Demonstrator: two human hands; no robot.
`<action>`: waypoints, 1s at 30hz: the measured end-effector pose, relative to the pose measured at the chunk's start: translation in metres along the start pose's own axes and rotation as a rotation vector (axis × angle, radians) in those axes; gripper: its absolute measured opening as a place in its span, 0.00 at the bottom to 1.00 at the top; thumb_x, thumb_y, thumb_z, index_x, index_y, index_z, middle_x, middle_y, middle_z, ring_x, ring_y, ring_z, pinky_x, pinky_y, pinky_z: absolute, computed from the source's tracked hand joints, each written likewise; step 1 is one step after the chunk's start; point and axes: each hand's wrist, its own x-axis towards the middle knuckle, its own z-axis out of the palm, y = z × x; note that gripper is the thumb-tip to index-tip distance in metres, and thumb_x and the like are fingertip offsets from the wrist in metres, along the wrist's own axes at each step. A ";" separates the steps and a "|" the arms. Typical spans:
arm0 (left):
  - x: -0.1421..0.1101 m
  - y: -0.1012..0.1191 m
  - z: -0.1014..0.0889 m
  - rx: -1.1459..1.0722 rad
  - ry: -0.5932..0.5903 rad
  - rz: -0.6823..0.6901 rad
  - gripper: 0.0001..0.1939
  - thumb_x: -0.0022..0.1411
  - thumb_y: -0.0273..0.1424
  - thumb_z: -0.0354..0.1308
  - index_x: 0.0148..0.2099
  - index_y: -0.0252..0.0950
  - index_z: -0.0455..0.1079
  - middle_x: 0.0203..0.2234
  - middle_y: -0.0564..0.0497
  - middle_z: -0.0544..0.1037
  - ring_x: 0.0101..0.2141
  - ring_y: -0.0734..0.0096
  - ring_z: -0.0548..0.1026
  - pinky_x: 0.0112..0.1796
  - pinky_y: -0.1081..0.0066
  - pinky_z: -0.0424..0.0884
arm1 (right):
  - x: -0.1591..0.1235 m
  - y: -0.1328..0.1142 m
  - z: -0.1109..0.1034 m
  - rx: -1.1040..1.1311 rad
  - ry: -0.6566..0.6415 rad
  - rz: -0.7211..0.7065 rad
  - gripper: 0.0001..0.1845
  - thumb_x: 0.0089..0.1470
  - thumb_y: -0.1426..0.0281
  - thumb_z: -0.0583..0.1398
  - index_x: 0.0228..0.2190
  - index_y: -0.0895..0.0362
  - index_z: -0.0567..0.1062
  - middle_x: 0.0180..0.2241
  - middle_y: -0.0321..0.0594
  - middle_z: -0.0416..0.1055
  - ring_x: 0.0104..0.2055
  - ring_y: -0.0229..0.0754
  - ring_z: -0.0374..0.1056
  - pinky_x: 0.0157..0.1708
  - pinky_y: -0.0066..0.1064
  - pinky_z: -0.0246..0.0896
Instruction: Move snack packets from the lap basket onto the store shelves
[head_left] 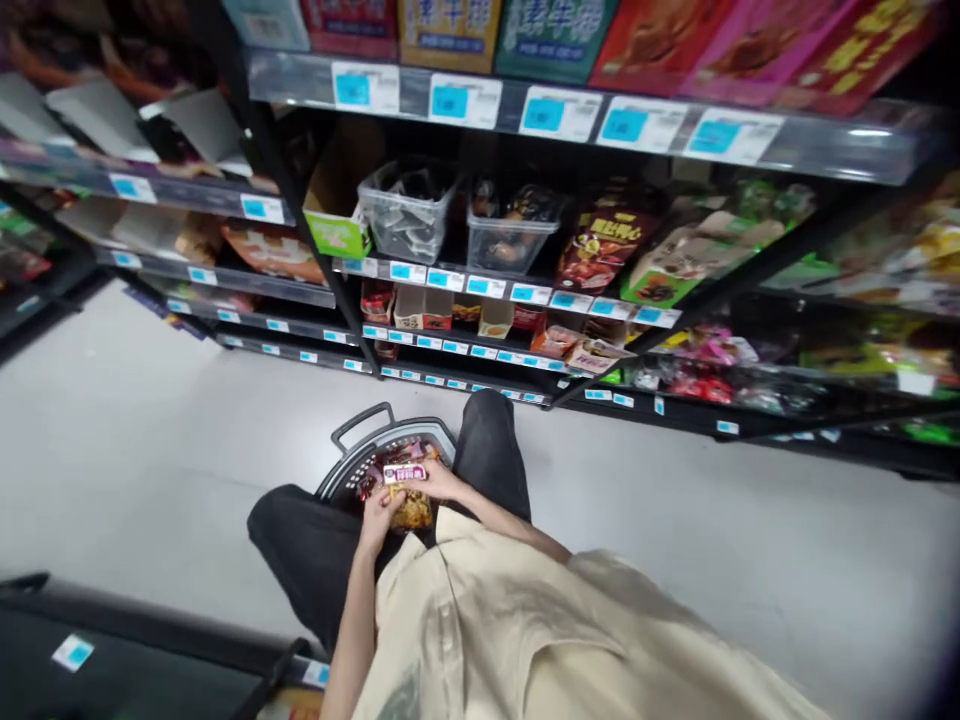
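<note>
My left hand (381, 518) is closed on the edge of a yellow-brown snack pack (412, 512), its thumb on top. Close above that pack, my right hand (439, 482) grips a small white and magenta snack packet (405, 473). Both hands are over a dark shopping basket (351, 462) that stands on the floor between my bent knees. Inside the basket lie several dark red and purple wrapped snacks (409, 450). My hands hide part of the basket's contents.
Black shelving rises in front, with snack boxes (555, 35), clear plastic bins (409, 225) and price tags (450, 100). More shelves hold bagged snacks (705, 385) at the right. A dark shelf unit (150, 660) stands at the lower left. Grey floor (180, 420) surrounds me.
</note>
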 end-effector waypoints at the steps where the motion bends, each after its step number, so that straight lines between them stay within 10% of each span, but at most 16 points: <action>1: -0.001 0.000 0.002 0.005 -0.030 -0.025 0.32 0.42 0.49 0.74 0.44 0.31 0.79 0.33 0.44 0.85 0.33 0.57 0.83 0.41 0.59 0.78 | -0.006 -0.008 -0.009 -0.079 -0.031 -0.023 0.12 0.55 0.61 0.64 0.29 0.58 0.75 0.25 0.32 0.70 0.31 0.37 0.64 0.33 0.25 0.59; 10: 0.002 -0.002 0.005 0.204 -0.057 -0.053 0.27 0.33 0.46 0.77 0.34 0.33 0.81 0.26 0.46 0.84 0.30 0.59 0.82 0.39 0.62 0.79 | -0.054 -0.057 -0.081 -0.477 -0.225 -0.002 0.08 0.53 0.74 0.63 0.24 0.58 0.71 0.19 0.27 0.58 0.23 0.31 0.53 0.25 0.25 0.43; 21: 0.002 0.000 0.001 0.172 -0.114 -0.021 0.28 0.40 0.48 0.75 0.41 0.36 0.81 0.39 0.42 0.84 0.43 0.51 0.83 0.46 0.57 0.79 | -0.066 -0.071 -0.067 -0.468 -0.169 -0.107 0.09 0.55 0.77 0.59 0.32 0.56 0.80 0.28 0.35 0.76 0.28 0.35 0.67 0.29 0.24 0.58; 24: 0.007 -0.003 -0.001 0.034 -0.059 -0.064 0.28 0.49 0.49 0.71 0.47 0.37 0.78 0.45 0.40 0.83 0.45 0.53 0.82 0.49 0.56 0.78 | -0.081 -0.087 -0.120 -0.401 0.019 -0.265 0.20 0.57 0.79 0.55 0.42 0.51 0.82 0.40 0.38 0.80 0.41 0.40 0.76 0.44 0.29 0.67; 30: 0.020 -0.013 -0.002 0.102 -0.044 -0.117 0.28 0.49 0.51 0.69 0.46 0.35 0.77 0.43 0.38 0.83 0.42 0.51 0.83 0.48 0.54 0.78 | -0.131 -0.110 -0.293 -0.577 0.608 -0.321 0.24 0.55 0.76 0.56 0.51 0.50 0.79 0.50 0.40 0.78 0.56 0.49 0.73 0.58 0.46 0.67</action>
